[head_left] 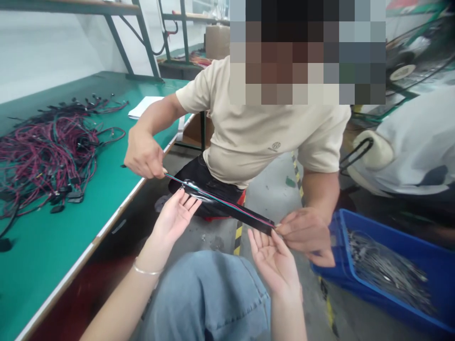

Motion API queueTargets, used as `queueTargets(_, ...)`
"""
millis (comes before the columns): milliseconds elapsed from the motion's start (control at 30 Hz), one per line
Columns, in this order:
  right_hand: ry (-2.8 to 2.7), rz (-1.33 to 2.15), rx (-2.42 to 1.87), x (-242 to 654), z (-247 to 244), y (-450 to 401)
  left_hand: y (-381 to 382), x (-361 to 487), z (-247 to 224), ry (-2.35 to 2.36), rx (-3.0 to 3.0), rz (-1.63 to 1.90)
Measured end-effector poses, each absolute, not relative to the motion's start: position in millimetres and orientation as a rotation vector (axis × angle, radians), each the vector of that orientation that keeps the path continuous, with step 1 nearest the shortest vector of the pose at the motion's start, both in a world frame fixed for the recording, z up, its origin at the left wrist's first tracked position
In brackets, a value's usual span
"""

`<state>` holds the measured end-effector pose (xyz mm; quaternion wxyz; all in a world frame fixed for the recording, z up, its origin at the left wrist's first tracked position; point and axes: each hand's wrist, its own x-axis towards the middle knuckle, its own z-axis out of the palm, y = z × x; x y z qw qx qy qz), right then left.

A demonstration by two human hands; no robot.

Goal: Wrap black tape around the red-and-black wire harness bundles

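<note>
A glossy black strip [227, 211], perhaps tape, is stretched between my two hands. At its left end, my left hand [177, 215] is palm up, with the thumb and fingertips gripping the strip. My right hand [272, 258] pinches the other end between thumb and fingers. Thin red, blue and black wires [213, 195] run along the strip's upper face. Facing me, a person in a beige shirt pulls the wires taut, with one hand [144, 151] beyond the left end. That person's other hand [307, 234] is at the right end, close against my right fingers.
A green-topped table [117, 199] on the left carries a heap of red and black cables [53, 147] and white paper [145, 107]. A blue bin [341, 241] of grey cables stands on the floor at right. Beneath my hands are my jeans-clad legs [209, 293].
</note>
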<state>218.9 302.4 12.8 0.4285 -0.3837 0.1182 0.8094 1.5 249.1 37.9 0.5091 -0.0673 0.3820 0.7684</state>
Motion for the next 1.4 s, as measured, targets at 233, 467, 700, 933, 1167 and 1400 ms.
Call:
queueTargets(233, 0.336, 1.998, -0.997, 216, 18, 303, 244, 4, 47, 0.937, -0.098, 1.881)
queueTargets(467, 0.329, 1.999, -1.001, 217, 20, 302, 241, 3, 55, 0.942, -0.048, 1.866)
queueTargets(700, 0.346, 2.001, -0.963, 217, 19, 300, 248, -2, 49, 0.972, 0.02, 1.863)
queueTargets(933, 0.249, 2.046, -0.838, 217, 11, 297, 254, -6, 47, 1.028, 0.018, 1.749)
queueTargets(1167, 0.13, 2.047, -0.797, 208, 11, 293, 257, 16, 40, 0.953, 0.039, 1.556)
queueTargets(1400, 0.076, 2.098, -0.723, 205, 9, 289, 242, 13, 27, 1.106, 0.196, 1.483)
